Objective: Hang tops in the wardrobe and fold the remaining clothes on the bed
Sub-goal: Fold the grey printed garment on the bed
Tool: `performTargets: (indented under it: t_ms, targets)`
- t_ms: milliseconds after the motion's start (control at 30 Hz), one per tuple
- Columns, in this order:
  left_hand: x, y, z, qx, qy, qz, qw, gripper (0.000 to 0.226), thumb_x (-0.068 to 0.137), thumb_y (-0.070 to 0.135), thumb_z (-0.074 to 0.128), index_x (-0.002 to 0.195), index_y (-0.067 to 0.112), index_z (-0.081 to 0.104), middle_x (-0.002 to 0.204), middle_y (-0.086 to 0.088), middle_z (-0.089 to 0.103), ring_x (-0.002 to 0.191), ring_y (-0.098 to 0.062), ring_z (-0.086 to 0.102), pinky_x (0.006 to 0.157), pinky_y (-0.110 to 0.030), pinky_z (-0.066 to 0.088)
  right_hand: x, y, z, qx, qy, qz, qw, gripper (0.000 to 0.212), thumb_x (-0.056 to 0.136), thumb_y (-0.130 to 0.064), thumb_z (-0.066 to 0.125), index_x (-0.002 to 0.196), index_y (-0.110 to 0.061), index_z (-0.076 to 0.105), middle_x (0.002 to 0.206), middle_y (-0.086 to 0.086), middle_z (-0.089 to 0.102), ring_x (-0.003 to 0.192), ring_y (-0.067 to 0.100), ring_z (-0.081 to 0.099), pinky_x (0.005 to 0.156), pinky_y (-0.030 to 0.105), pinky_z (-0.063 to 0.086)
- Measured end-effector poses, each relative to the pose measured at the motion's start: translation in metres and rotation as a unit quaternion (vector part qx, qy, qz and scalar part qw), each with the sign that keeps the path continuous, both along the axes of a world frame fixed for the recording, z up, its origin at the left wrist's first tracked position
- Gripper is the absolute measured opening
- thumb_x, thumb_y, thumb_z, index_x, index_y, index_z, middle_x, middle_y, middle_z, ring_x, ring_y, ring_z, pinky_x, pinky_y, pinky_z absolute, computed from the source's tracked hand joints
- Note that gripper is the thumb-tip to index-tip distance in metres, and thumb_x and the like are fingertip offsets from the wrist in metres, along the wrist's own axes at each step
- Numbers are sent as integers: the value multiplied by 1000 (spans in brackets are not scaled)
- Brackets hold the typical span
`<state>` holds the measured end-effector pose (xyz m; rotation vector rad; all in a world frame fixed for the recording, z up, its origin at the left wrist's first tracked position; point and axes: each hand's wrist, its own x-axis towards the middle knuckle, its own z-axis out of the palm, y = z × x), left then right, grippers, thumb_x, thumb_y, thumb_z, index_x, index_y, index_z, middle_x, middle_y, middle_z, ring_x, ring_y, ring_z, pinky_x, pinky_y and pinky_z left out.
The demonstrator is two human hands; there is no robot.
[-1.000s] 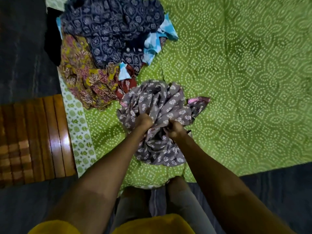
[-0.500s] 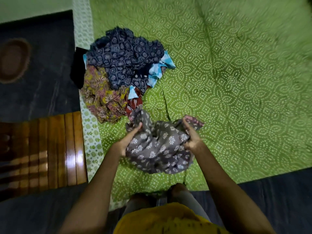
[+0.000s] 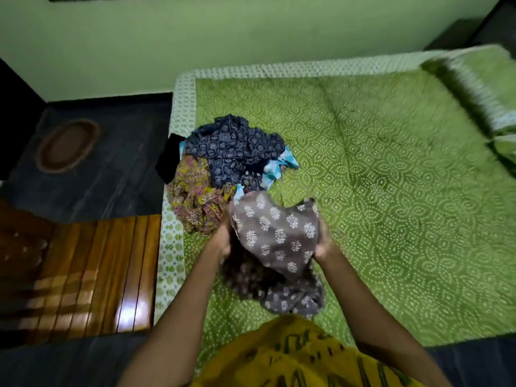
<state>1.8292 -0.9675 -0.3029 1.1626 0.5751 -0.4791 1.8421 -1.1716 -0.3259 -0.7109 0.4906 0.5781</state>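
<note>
Both hands gripped one grey printed top above the green bed: left hand curled on its left edge, right hand on its right. Beside it lay a clothes pile.

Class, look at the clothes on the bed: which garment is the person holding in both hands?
The grey garment with white leaf prints, gripped between the left hand and right hand. The others lie untouched in the pile behind it.

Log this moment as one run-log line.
left hand: grips grey printed garment | right hand: grips same | garment lifted over bed
</note>
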Motion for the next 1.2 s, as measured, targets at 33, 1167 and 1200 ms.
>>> performTargets:
  t_ms: [33, 1167, 1200]
  targets:
    - [3, 2, 2, 25, -19, 4, 1000, 51, 96, 47, 38, 87, 9, 70, 82, -8, 72, 81, -22, 69, 66, -26, 54, -2, 6, 11, -6, -42, 9, 999, 56, 84, -45, 56, 108, 5, 67, 111, 22, 66, 102, 30, 65, 90, 38, 52]
    - [22, 147, 85, -124, -174, 150, 965, 87, 77, 81, 25, 117, 15, 67, 122, -10, 64, 111, -22, 61, 93, -36, 50, 69, -11, 150, -159, -232, 105, 954, 21, 66, -26, 70, 83, -13, 74, 77, 1, 73, 68, 10, 68, 60, 21, 55]
    - [19, 135, 73, -138, -137, 84, 977, 101, 67, 87, 31, 130, 13, 55, 128, -14, 59, 113, -27, 60, 94, -40, 47, 73, -2, 142, -168, -202, 92, 960, 15, 81, -22, 61, 91, -15, 70, 77, 0, 73, 69, 10, 67, 61, 23, 56]
